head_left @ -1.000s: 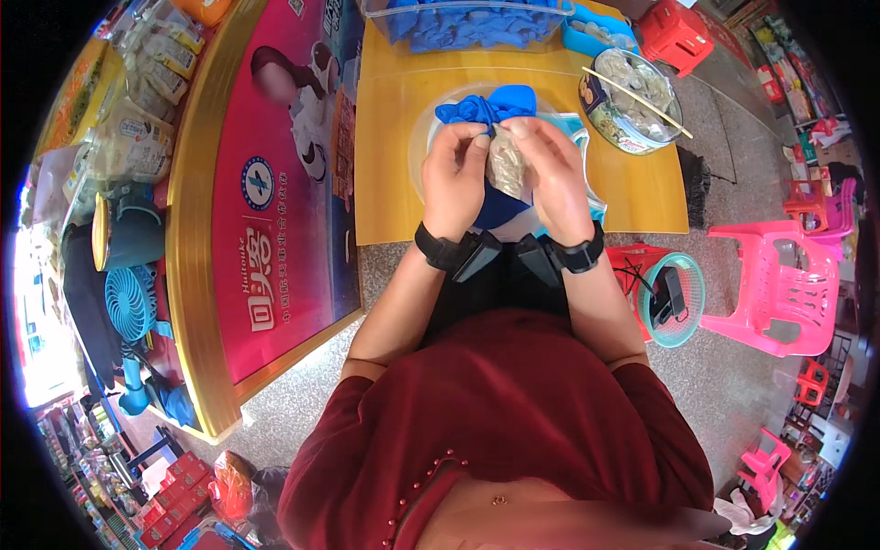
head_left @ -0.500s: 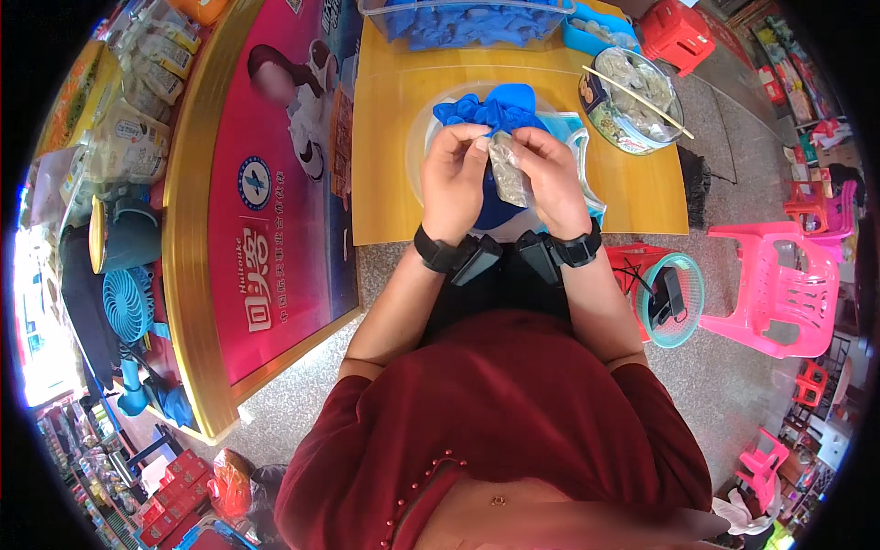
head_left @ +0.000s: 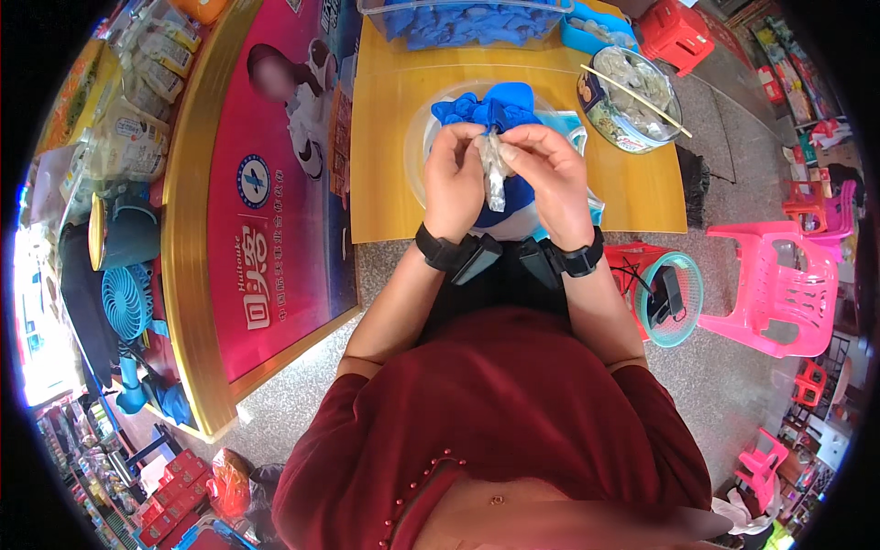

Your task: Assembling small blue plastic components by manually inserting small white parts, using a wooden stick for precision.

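Note:
Between the fingertips of both hands is a small clear plastic bag, crumpled and narrow, its greyish lower part hanging down. My left hand pinches it from one side, and my right hand pinches it from the other. Just beyond the fingers lies a bunched blue cloth; more blue shows beneath the bag. This rests on a pale round tray. A light blue and white packet or sheet lies partly behind my right hand.
At the table's far edge stands a clear bin of blue pieces, beside a small blue basket. A round tub on the right holds clear packets, with a chopstick across it. A pink chair and green wastebasket stand right.
The bag was spread flatter and tilted toward my right hand; now it is bunched narrower and hangs straighter. Both hands have shifted only slightly and keep pinching it.

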`<state>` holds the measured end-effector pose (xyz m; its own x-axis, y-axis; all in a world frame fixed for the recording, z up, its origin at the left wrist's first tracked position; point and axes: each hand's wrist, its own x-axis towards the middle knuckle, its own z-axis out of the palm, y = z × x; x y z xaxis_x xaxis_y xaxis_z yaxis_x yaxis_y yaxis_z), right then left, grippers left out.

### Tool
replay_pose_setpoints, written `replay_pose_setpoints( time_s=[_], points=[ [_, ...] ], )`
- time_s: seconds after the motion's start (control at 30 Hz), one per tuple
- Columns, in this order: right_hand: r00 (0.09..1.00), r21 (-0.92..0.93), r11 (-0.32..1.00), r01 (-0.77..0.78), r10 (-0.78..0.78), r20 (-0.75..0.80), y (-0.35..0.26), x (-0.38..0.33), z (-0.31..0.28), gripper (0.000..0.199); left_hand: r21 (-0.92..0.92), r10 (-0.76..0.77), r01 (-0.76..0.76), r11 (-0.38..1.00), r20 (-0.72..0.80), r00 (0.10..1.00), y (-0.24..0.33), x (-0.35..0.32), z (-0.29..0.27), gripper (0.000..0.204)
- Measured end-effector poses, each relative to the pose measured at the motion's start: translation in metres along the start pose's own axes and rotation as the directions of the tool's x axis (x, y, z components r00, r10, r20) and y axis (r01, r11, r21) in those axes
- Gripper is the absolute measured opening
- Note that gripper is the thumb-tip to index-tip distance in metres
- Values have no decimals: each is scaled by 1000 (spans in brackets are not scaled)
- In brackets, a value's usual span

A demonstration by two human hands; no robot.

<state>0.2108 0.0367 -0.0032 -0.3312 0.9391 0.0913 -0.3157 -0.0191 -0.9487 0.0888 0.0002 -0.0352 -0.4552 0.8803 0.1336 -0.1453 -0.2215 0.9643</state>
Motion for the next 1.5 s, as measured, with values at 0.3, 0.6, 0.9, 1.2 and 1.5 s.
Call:
replay_pose_setpoints(
  time_s=[0.3, 0.6, 0.9, 1.2, 1.5],
  points=[
    [972, -7, 973, -231, 231, 45, 1, 0, -2, 20, -102, 72, -68, 992, 38, 997, 8, -4, 2, 12],
    [954, -526, 840, 132, -253, -164, 17, 8, -5, 14, 416, 382, -388, 822, 102, 919, 7, -10, 11, 10],
    [999, -111, 993, 36, -31, 40, 4, -5, -6, 22, -21, 46, -45, 999, 68, 997, 4, -4, 3, 13],
    [969, 99, 965, -243, 246, -23, -4, -4, -4, 20, -87, 70, -58, 995, 142, 987, 4, -3, 0, 10],
    [982, -136, 985, 105, -125, -142, 3, -10, 4, 17, 62, 128, -133, 989, 72, 989, 4, -8, 6, 8]
  ],
)
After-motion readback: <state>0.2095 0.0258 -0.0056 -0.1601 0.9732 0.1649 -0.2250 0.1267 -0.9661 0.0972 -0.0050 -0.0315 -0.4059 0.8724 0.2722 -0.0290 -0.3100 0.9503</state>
